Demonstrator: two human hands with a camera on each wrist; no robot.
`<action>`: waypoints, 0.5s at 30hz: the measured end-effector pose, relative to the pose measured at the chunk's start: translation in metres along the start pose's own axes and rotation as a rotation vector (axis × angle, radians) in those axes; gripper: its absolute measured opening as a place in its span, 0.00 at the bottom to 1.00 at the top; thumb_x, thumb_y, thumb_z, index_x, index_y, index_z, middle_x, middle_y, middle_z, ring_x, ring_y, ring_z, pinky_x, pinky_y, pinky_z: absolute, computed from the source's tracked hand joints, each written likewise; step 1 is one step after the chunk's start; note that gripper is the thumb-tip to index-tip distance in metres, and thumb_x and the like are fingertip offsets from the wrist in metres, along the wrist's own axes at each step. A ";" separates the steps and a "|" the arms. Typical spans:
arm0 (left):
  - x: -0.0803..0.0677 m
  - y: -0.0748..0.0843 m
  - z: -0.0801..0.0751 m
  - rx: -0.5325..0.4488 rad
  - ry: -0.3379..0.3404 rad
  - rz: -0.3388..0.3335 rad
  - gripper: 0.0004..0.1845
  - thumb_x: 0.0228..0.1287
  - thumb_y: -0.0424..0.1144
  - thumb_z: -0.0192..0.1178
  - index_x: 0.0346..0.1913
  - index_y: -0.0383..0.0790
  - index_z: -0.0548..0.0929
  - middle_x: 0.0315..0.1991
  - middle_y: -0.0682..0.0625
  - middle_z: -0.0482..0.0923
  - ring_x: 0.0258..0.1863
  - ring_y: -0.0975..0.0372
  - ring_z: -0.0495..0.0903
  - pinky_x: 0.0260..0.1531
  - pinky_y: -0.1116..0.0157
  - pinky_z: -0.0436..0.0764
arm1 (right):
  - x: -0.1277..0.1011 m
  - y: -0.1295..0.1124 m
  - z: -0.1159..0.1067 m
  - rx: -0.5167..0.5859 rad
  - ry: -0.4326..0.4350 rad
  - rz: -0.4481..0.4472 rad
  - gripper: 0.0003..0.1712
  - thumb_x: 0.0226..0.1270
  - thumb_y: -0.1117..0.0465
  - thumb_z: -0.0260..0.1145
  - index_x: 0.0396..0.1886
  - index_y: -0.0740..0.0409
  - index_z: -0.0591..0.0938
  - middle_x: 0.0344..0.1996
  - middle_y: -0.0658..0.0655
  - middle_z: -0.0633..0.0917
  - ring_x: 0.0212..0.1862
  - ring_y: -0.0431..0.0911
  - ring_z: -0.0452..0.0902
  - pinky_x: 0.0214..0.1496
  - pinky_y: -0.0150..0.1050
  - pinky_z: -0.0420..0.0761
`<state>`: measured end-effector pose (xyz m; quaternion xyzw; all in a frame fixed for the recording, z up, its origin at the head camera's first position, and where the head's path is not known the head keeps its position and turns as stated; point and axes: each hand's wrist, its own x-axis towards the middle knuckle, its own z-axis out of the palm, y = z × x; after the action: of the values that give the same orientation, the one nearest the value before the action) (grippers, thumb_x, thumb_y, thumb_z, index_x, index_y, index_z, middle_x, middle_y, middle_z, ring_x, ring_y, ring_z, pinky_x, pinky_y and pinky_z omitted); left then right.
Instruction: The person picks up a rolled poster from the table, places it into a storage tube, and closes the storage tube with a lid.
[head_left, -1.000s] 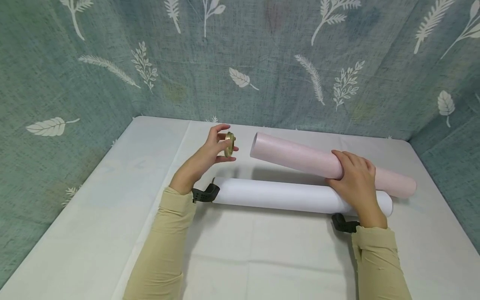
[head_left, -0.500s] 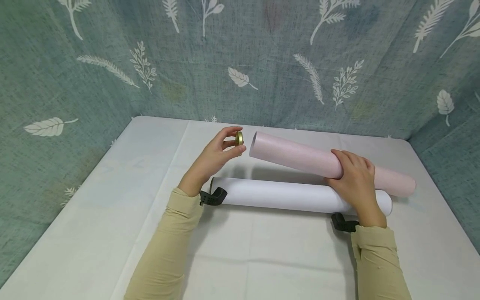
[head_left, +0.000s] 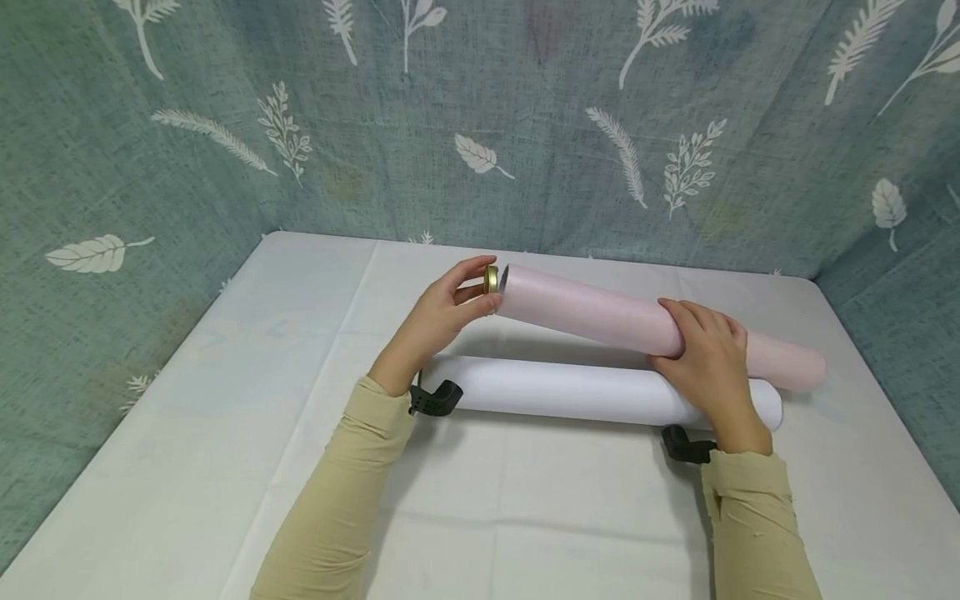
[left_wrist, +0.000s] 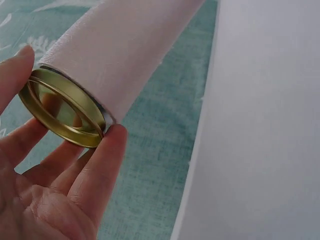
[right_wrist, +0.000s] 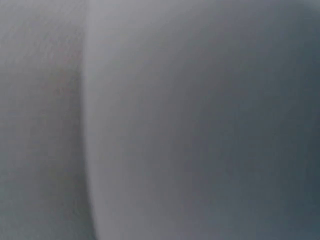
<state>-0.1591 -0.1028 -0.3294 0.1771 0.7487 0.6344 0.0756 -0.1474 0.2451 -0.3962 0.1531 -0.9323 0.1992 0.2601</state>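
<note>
A long pink tube (head_left: 592, 317) is raised at its left end, its right end low on the table. My right hand (head_left: 708, 354) grips it past the middle. My left hand (head_left: 450, 312) pinches a round gold metal cap (head_left: 491, 279) between thumb and fingertips, right against the tube's left open end. In the left wrist view the gold cap (left_wrist: 62, 107) sits at the mouth of the pink tube (left_wrist: 125, 45), its hollow side facing the camera. A white tube (head_left: 592, 390) lies flat just in front of the pink one. The right wrist view is a grey blur.
The table (head_left: 187, 467) is covered with a white cloth. Teal leaf-print fabric (head_left: 480, 117) walls it at the back and both sides. Black wrist straps (head_left: 435, 398) sit at both cuffs.
My left hand has carried the gold cap rightward from a gap away until it meets the pink tube's left end. The right hand has kept its hold.
</note>
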 end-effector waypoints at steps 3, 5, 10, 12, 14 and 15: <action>0.000 0.000 0.000 0.011 -0.014 0.015 0.30 0.60 0.40 0.58 0.64 0.47 0.62 0.61 0.50 0.61 0.59 0.59 0.65 0.51 0.62 0.71 | 0.001 0.001 0.001 0.001 0.006 -0.012 0.40 0.36 0.60 0.75 0.56 0.51 0.72 0.51 0.58 0.74 0.54 0.56 0.65 0.55 0.58 0.53; 0.000 0.000 0.000 0.017 -0.017 0.021 0.30 0.59 0.40 0.58 0.64 0.47 0.62 0.61 0.50 0.62 0.59 0.58 0.65 0.51 0.62 0.71 | 0.001 0.001 0.001 0.007 0.006 -0.020 0.40 0.36 0.60 0.75 0.56 0.50 0.72 0.51 0.58 0.74 0.54 0.55 0.65 0.55 0.58 0.54; -0.001 0.000 -0.001 0.015 -0.017 0.030 0.29 0.59 0.41 0.59 0.63 0.49 0.64 0.60 0.52 0.63 0.58 0.60 0.67 0.51 0.62 0.71 | 0.001 0.003 0.001 0.021 -0.001 -0.034 0.41 0.35 0.60 0.76 0.56 0.50 0.72 0.52 0.58 0.74 0.55 0.55 0.64 0.54 0.58 0.54; 0.000 -0.002 -0.001 0.007 -0.030 0.037 0.29 0.58 0.42 0.60 0.63 0.49 0.64 0.60 0.53 0.64 0.57 0.60 0.67 0.50 0.62 0.72 | 0.001 0.003 0.001 0.023 0.001 -0.039 0.42 0.34 0.60 0.77 0.56 0.50 0.72 0.52 0.58 0.74 0.55 0.55 0.64 0.54 0.58 0.54; 0.004 -0.007 -0.001 0.002 -0.044 0.046 0.30 0.58 0.42 0.60 0.63 0.49 0.64 0.60 0.53 0.63 0.57 0.60 0.67 0.50 0.61 0.72 | 0.000 0.003 0.001 0.023 0.004 -0.042 0.42 0.34 0.60 0.77 0.56 0.50 0.73 0.52 0.58 0.74 0.55 0.55 0.65 0.54 0.58 0.54; 0.005 -0.009 -0.001 -0.001 -0.049 0.050 0.30 0.58 0.42 0.60 0.63 0.50 0.63 0.60 0.54 0.64 0.57 0.61 0.67 0.50 0.61 0.72 | 0.000 0.003 0.001 0.024 0.006 -0.044 0.42 0.34 0.60 0.77 0.56 0.50 0.73 0.52 0.58 0.74 0.55 0.55 0.65 0.54 0.58 0.55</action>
<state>-0.1658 -0.1035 -0.3378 0.2111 0.7417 0.6319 0.0780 -0.1490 0.2474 -0.3978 0.1760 -0.9255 0.2051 0.2652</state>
